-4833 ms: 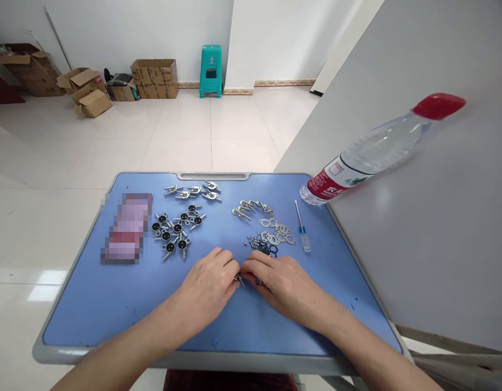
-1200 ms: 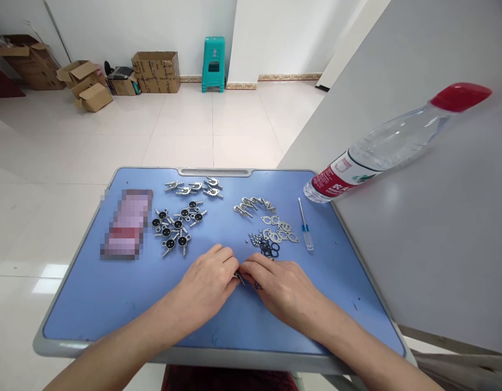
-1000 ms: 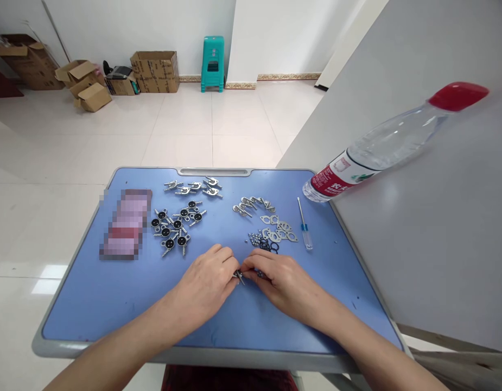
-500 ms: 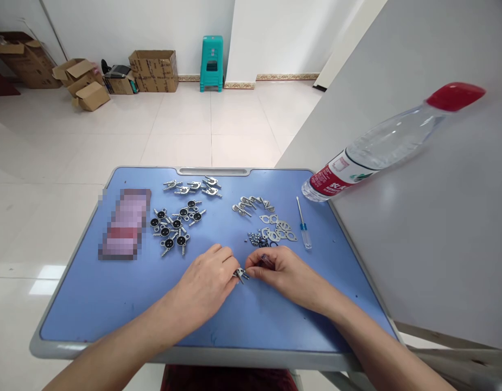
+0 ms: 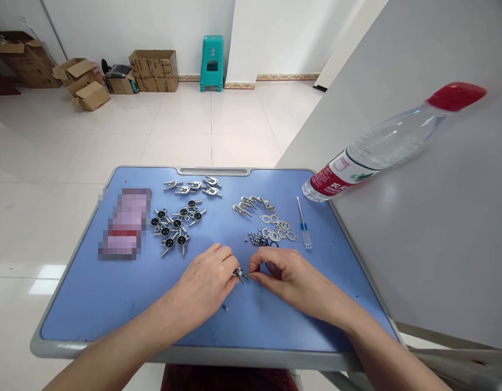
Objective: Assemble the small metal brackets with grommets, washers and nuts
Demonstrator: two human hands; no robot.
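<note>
At the far left, open cardboard boxes point(image 5: 153, 70) stand on the floor along the wall, well beyond the bench point(image 5: 108, 298), whose blue top has a grey rim. On the left of that top lies a flat purple item point(image 5: 126, 217), blurred into blocks. Just right of it is a loose cluster of metal fittings with round black faces point(image 5: 177, 223), and behind these a smaller group of forked metal pieces point(image 5: 196, 185). A teal stool point(image 5: 212, 62) stands on the floor by the wall. At the front, the left hand point(image 5: 210, 274) is closed around a small metal part point(image 5: 240, 272), which juts out from its fingers towards the other hand, above the bench near its middle; a tiny dark piece point(image 5: 225, 307) lies just in front. Farther back and right sit a curved row of silvery stemmed pieces point(image 5: 253, 204), then tiny silver bits point(image 5: 255, 239) beside black rings point(image 5: 264, 244). The right hand point(image 5: 289, 271) has thumb and forefinger brought together close to the part's end; whether they pinch anything is too small to tell, and the dark shape under its curled fingers is unclear. Flat oval plates with holes point(image 5: 280, 229) lie behind it, then a clear-handled screwdriver point(image 5: 304, 228) and, at far right, a red-capped water bottle point(image 5: 356, 163).
</note>
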